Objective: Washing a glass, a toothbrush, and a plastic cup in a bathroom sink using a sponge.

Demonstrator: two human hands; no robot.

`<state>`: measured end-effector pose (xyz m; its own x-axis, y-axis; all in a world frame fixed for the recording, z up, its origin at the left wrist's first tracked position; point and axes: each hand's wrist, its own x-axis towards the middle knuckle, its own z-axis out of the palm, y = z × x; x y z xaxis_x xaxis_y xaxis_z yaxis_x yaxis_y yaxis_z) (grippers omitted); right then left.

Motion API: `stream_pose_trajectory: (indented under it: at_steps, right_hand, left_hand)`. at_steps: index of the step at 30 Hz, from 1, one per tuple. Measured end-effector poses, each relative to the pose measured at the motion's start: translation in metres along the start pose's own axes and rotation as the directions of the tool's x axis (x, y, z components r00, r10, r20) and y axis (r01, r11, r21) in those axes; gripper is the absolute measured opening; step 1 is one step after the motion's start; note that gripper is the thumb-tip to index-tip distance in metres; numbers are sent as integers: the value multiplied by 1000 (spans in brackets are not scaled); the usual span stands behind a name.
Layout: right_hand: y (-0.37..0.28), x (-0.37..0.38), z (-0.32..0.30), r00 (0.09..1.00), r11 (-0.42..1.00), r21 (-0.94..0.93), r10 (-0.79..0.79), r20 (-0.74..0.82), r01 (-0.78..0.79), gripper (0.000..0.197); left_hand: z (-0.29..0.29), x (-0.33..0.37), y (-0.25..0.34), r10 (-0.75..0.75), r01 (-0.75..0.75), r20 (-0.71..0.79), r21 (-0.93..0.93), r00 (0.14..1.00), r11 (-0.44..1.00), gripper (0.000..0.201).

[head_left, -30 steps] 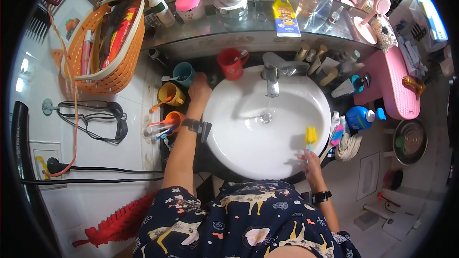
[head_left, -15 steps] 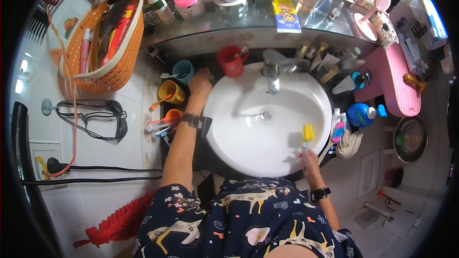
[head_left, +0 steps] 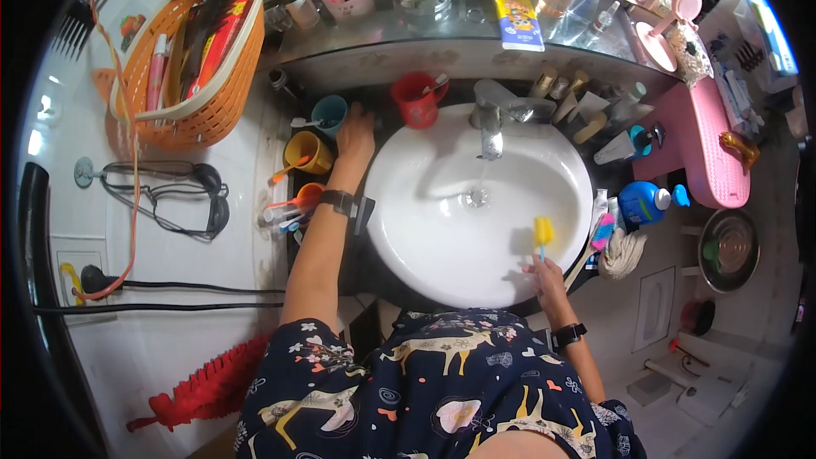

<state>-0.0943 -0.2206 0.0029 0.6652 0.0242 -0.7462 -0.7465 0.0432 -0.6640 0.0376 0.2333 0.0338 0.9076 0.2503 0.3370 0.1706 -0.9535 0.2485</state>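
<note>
My right hand grips the thin light-blue handle of a yellow sponge brush. Its head points up over the right side of the white washbasin. At the far left of the basin, my left hand is closed at the right side of a blue cup; the part it grips is hidden behind the fingers. A white toothbrush leans in that cup. Nearer to me stand a yellow cup and an orange cup, both with brushes. A red cup is behind the basin.
A chrome faucet rises at the basin's back. Small bottles, a blue bottle and a pink-and-blue brush crowd the right side. A glass shelf with bottles spans the back, and an orange basket hangs left.
The view has shifted slightly. My left hand stays beside the blue cup, its fingers reaching a little farther along it. The sponge brush has tilted slightly to the left in my right hand.
</note>
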Motion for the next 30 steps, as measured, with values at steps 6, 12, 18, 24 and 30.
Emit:
stream_pose_trajectory:
  at_steps: [6, 12, 18, 24, 30]
  right_hand:
    - [2, 2, 7, 999, 999, -22, 30, 21, -29, 21]
    - [-2, 8, 12, 996, 994, -87, 77, 45, -73, 24]
    - [-11, 2, 19, 997, 991, -123, 67, 44, -61, 20]
    - [-3, 11, 8, 994, 992, -88, 95, 47, -91, 21]
    - [4, 15, 4, 994, 994, -32, 101, 51, -100, 20]
  left_hand:
    - [-32, -62, 73, 34, -35, -9, -269, 999, 963, 30]
    - [-77, -160, 70, -288, 237, -6, -551, 958, 800, 16]
    - [-90, -207, 20, -769, 438, -40, -803, 638, 405, 40]
    - [-131, -175, 12, -872, 535, 80, -815, 483, 222, 53]
    - [-111, -168, -26, -719, 452, -211, -653, 662, 607, 28]
